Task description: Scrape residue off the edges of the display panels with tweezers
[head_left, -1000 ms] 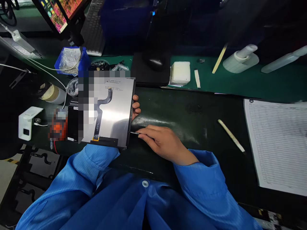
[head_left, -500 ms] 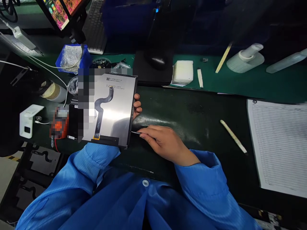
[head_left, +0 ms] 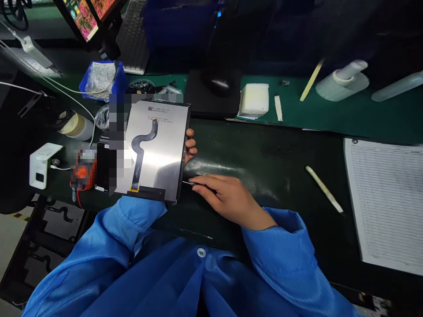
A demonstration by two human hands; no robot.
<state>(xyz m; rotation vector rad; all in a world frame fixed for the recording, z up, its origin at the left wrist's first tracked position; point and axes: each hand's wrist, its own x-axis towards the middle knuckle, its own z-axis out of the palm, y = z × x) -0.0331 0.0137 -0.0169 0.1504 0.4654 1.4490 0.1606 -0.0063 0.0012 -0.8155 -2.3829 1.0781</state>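
A tablet display panel (head_left: pixel 168 154) with a silver back is held up above the mat, tilted toward me. A black flex cable (head_left: pixel 137 163) curves along its back. My left hand (head_left: pixel 191 145) supports the panel from beneath, its fingertips curled round the right edge; the palm is hidden. To the right, my right hand (head_left: pixel 228 193) pinches a thin metal tool (head_left: pixel 188 182), perhaps tweezers. The tool's tip meets the panel's lower right edge, and its exact end is hidden there. Part of the panel's left side is blurred out.
On the left are an orange meter (head_left: pixel 84 171), a white stand (head_left: pixel 42 165) and a blue bin (head_left: pixel 101 81). Behind lie a mouse (head_left: pixel 216 82) and a white foam block (head_left: pixel 256 99). A flat stick (head_left: pixel 324 189) and a lined paper pad (head_left: pixel 390 202) occupy the right.
The whole view has shifted slightly, moving things a little to the right. Both hands keep the same grips, and the tool stays at the panel's edge.
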